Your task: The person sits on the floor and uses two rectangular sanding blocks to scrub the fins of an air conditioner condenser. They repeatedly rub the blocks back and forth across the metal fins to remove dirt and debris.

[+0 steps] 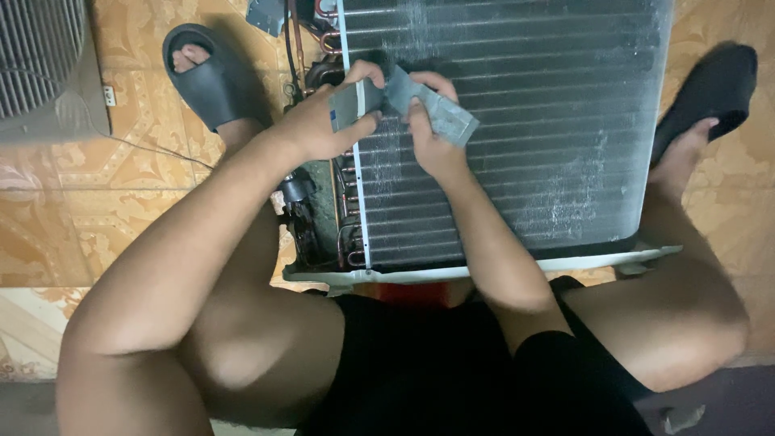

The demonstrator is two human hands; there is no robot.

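Head view: a grey strip of tape-like material (408, 101) sits in the upper middle of the frame, held over the finned coil (549, 121) of a dismantled air-conditioner unit. Its long axis runs from left to lower right; it is bent near the middle, and its right end points towards the lower right. The left hand (323, 121) pinches the left part between thumb and fingers, and the right hand (432, 133) is closed around the right part. By the look of it the strip is not yet laid down anywhere, so the work seems to be at an early or middle stage. Copper tubes (347, 218) run along the left edge of the coil. Black slippers (206, 73) sit at upper left and upper right on the patterned floor (97, 178).
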